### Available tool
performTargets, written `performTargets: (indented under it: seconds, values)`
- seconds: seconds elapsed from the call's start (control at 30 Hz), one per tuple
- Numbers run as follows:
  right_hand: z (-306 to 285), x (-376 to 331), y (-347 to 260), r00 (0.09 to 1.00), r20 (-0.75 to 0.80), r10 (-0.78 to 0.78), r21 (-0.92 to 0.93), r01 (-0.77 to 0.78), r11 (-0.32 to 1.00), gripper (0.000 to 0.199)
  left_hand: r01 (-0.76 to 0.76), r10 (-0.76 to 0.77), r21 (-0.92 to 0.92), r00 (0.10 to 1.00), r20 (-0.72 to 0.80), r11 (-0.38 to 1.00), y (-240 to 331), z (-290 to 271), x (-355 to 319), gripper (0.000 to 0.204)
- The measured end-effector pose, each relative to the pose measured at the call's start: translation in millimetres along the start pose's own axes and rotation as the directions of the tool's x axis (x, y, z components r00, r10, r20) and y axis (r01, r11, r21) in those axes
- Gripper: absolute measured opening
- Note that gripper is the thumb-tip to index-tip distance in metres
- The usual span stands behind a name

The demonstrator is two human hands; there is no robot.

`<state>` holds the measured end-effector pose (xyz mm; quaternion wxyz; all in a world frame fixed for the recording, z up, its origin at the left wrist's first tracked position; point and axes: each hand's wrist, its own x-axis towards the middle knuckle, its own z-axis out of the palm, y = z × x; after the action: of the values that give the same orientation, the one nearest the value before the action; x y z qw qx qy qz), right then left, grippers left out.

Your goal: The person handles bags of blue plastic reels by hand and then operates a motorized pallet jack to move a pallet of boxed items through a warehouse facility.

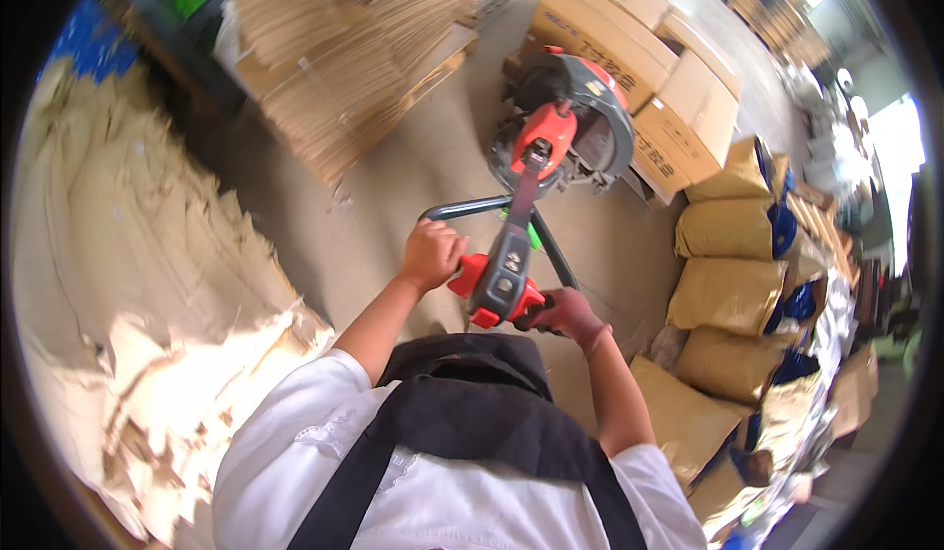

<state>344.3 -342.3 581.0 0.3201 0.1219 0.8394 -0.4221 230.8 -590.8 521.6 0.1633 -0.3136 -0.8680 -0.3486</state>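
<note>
In front of me stands a red and dark grey powered pallet truck (560,127), its tiller (521,196) reaching toward my body. The tiller ends in a black and red control head (506,270) with several small buttons. My bare left hand (433,253) is closed round the near end of a dark side bar (467,206), just left of the control head. On the right, my right hand (570,316), in a dark reddish glove, grips the control head's right side; its fingertips are partly hidden. A second dark bar (556,247) slants down toward that hand.
Large cardboard boxes (688,108) stand beyond the truck. Flat cardboard stacks (334,49) sit on a pallet ahead to the left. A tall heap of beige sheets (118,245) lines my left side. Stuffed tan sacks (728,294) are piled along my right.
</note>
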Motion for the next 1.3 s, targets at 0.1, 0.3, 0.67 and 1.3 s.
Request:
performTargets:
  seconds: [0.1,0.3,0.67,1.3]
  values:
    - [41.2,-40.8,41.5,0.997,0.051,-0.05,0.213,0.038,0.976,0.038,0.017,-0.017,0.022,1.0,-0.012,1.0,47.0,-31.3,-47.7,0.028]
    - [82.8,-126.9,63.9,0.988,0.054,-0.144,0.163,0.134,0.977,0.028,-0.008,0.008,-0.004,0.999,-0.037,1.0,119.6,-77.7,-117.8,0.022]
    - [152.6,-239.0,125.8,0.993,0.016,-0.119,-0.011,0.12,0.993,0.032,0.04,-0.036,0.073,0.998,-0.045,0.997,211.4,-75.6,-249.7,0.023]
    - [247.9,-383.0,222.8,0.968,0.019,-0.251,-0.284,0.246,0.927,0.041,0.039,-0.04,0.145,0.999,-0.001,0.989,327.0,-81.7,-429.5,0.032]
